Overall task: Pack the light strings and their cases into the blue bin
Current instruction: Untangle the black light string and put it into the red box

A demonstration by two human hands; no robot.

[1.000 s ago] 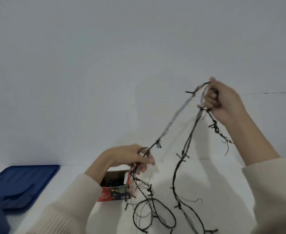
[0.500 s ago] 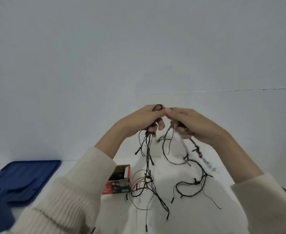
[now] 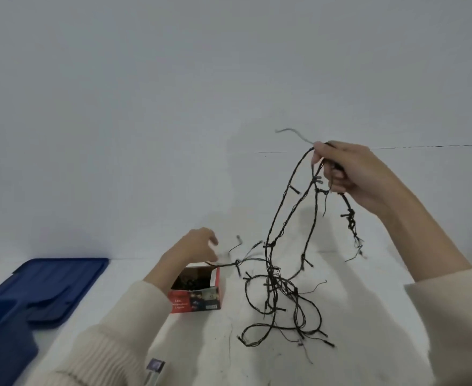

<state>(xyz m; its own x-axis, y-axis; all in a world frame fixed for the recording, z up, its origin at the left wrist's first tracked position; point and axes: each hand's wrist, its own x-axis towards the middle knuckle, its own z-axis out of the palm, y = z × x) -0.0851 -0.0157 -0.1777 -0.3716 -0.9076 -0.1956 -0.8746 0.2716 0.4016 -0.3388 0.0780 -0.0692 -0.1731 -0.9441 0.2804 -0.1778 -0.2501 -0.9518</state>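
A black light string (image 3: 278, 277) hangs in long loops from my right hand (image 3: 351, 174), which grips its upper strands, raised at the right. The lower loops pile in a tangle on the white table (image 3: 368, 330). My left hand (image 3: 194, 250), blurred, sits low just above the open red and white case (image 3: 196, 300) and pinches a strand that runs right to the tangle. Dark wire shows inside the case. A corner of the blue bin (image 3: 1, 335) is at the bottom left.
A flat blue lid (image 3: 62, 277) lies on the table behind the bin, left of the case. A plain white wall stands behind the table. My cream sleeves cover both forearms.
My hands, together half a second ago, have parted. The right hand rose to the right with the loops; the left dropped down to the case with a strand.
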